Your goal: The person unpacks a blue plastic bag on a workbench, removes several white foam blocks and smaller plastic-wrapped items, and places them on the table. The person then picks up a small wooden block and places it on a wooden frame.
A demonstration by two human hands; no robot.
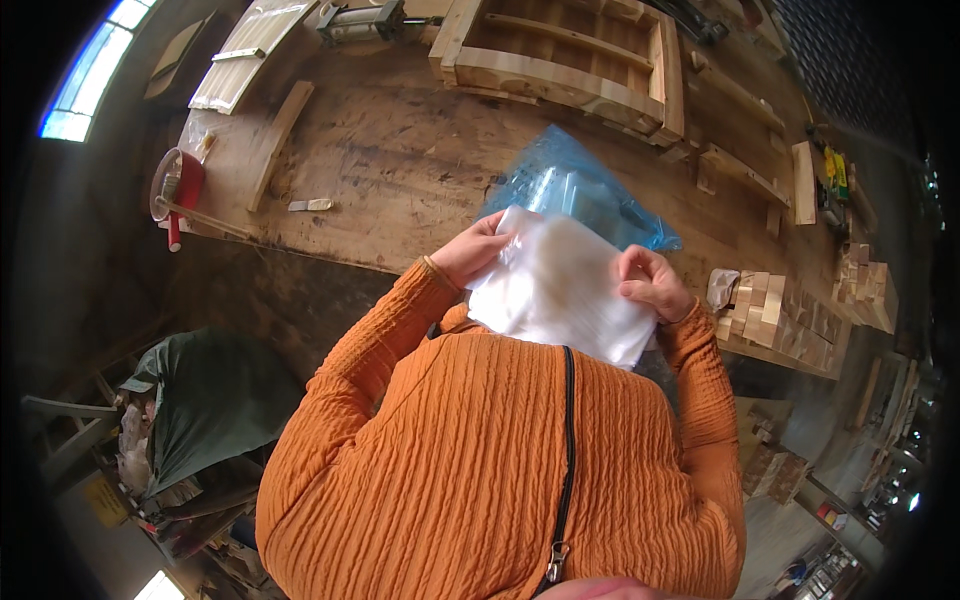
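A thin, slightly see-through white sheet [555, 290], perhaps plastic or cloth, hangs in front of my chest at the table's near edge. My left hand [472, 250] pinches its upper left corner between thumb and fingers. At its right side my right hand [655, 283] has curled fingers closed on the edge. Just beyond the sheet, a crumpled clear blue plastic bag [560, 165] lies on the wooden table [370, 180]. The sheet covers the bag's near part.
A wooden frame [560, 75] stands at the far side. To the left are a red pot [188, 185] with a brush, a wooden strip [280, 145] and a small flat brush [311, 205]. Stacked wood blocks [770, 305] sit at the right. A dark green cloth [215, 400] drapes something lower left.
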